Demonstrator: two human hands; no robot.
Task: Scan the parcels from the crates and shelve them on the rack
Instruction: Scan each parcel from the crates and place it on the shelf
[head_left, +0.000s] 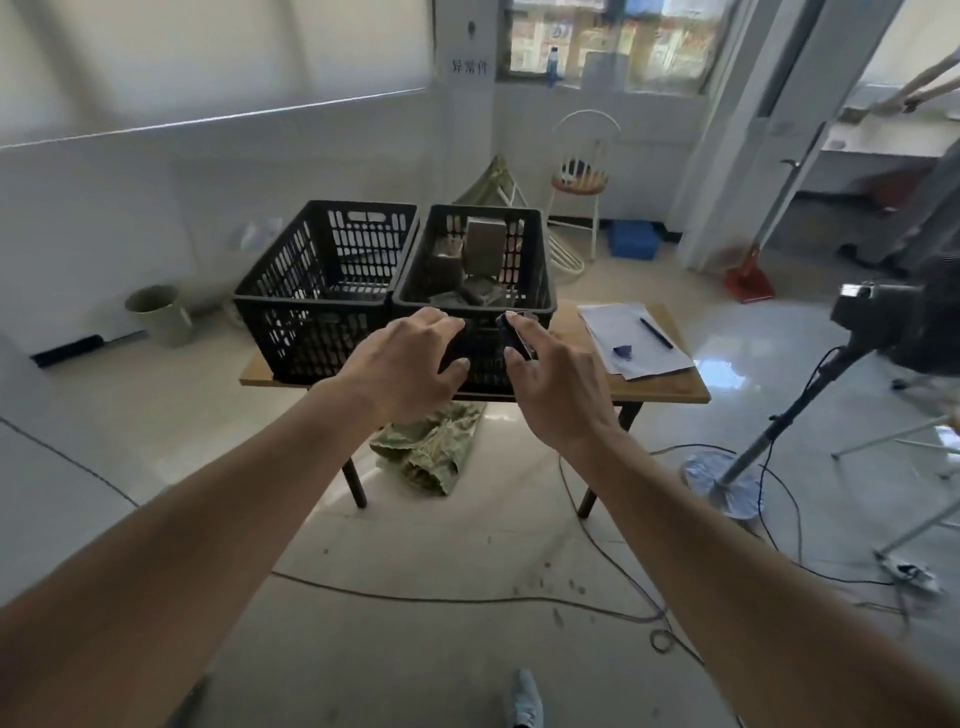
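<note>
Two black slatted crates stand side by side on a small wooden table (675, 387). The left crate (317, 291) looks empty inside. The right crate (535, 291) holds several brown cardboard parcels (484, 244), one upright, others lying low. Both my arms reach forward toward the right crate's near wall. My left hand (402, 364) hovers there with relaxed, spread fingers and holds nothing. My right hand (556, 379) grips a small dark scanner (514, 332) between thumb and fingers. The rack is not in view.
White papers (631, 338) with a pen (655, 332) lie on the table's right end. A camera on a tripod (872, 312) stands at right, with cables across the floor. A crumpled green cloth (431, 447) lies under the table. A bin (158, 314) stands left, a chair (582, 176) behind.
</note>
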